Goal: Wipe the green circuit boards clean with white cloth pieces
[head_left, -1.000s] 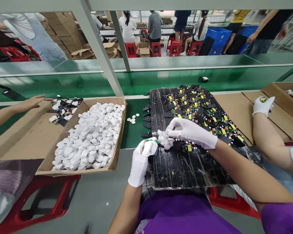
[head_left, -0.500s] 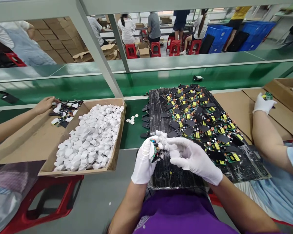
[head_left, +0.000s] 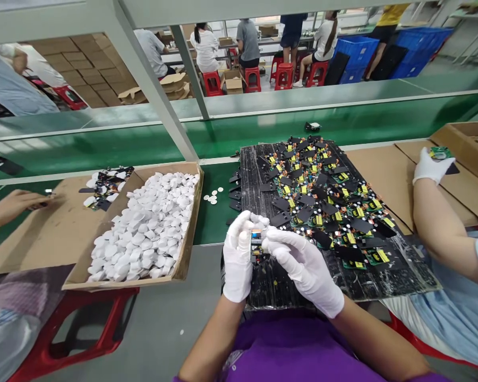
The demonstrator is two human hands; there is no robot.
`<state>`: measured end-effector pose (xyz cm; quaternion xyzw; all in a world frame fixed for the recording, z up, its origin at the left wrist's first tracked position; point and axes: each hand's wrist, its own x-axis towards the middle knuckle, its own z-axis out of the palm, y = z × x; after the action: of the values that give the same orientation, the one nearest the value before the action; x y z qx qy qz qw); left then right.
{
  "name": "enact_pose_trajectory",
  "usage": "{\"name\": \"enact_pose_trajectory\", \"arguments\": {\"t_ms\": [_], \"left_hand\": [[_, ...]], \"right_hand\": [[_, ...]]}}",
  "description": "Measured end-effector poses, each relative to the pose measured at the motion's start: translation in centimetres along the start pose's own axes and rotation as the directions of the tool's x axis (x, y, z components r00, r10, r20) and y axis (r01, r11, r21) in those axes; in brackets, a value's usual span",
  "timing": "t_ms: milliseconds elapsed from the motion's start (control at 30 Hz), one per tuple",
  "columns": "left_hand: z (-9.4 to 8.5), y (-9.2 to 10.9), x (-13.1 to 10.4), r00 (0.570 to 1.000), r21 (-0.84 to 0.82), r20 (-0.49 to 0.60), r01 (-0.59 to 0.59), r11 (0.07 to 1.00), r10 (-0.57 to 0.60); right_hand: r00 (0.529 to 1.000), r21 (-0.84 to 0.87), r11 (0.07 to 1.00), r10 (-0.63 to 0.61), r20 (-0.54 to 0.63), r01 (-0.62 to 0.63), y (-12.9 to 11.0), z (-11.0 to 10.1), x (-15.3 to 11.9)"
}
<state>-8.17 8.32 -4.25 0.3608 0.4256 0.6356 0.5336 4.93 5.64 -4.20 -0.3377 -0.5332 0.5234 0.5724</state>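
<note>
My left hand [head_left: 239, 260], in a white glove, is closed round the edge of a small circuit board [head_left: 256, 248] with blue and black parts on it. My right hand [head_left: 305, 268], also gloved, has its fingers drawn together against the board's right side. Whatever lies between those fingertips is hidden by white glove. Both hands are above the near left part of a black wrapped board [head_left: 271, 294]. Many circuit boards [head_left: 318, 207] with yellow labels and black plates cover its far and right parts.
To the left stands a cardboard tray [head_left: 197, 212] heaped with white discs [head_left: 147, 223]. Several loose discs [head_left: 213, 196] lie on the green bench [head_left: 219, 228]. A co-worker's bare hand [head_left: 18, 204] is at far left; another's gloved hand [head_left: 430, 165] holds a board at right.
My right hand has moved left, closing its fingers against the circuit board. My left hand has turned the board more edge-on. The left co-worker's hand has drawn back from the pile.
</note>
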Motion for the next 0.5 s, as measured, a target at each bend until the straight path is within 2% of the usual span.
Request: {"name": "enact_pose_trajectory", "arguments": {"t_ms": [67, 100, 200, 267, 333, 433, 500], "left_hand": [[-0.3, 0.5, 0.2, 0.996, 0.201, 0.028, -0.092, 0.975, 0.089], [-0.6, 0.8, 0.3, 0.994, 0.301, 0.057, -0.102, 0.948, 0.089], [-1.5, 2.2, 0.4, 0.990, 0.466, 0.135, -0.026, 0.885, -0.042], [-1.8, 3.2, 0.5, 0.969, 0.437, 0.194, 0.056, 0.898, -0.155], [-2.0, 3.8, 0.5, 0.936, 0.366, 0.277, 0.106, 0.925, -0.217], [-2.2, 3.8, 0.4, 0.918, 0.256, 0.341, 0.119, 0.959, -0.204], [-2.4, 3.1, 0.3, 0.928, 0.172, 0.334, 0.112, 0.979, -0.164]], "right_hand": [[0.998, -0.059, 0.996, -0.064, -0.004, 0.064, 0.0, -0.2, -0.1], [0.995, -0.105, 0.990, -0.095, 0.000, 0.095, 0.1, -0.3, -0.1], [0.979, -0.246, 0.948, -0.204, 0.016, 0.201, 0.1, -0.8, 0.0], [0.953, -0.357, 0.885, -0.300, 0.048, 0.297, 0.1, -1.1, 0.2], [0.911, -0.459, 0.792, -0.397, 0.115, 0.403, 0.1, -1.3, 0.4], [0.861, -0.519, 0.693, -0.459, 0.218, 0.501, 0.1, -1.6, 0.5], [0.870, -0.522, 0.701, -0.444, 0.214, 0.486, 0.1, -1.7, 0.3]]}}
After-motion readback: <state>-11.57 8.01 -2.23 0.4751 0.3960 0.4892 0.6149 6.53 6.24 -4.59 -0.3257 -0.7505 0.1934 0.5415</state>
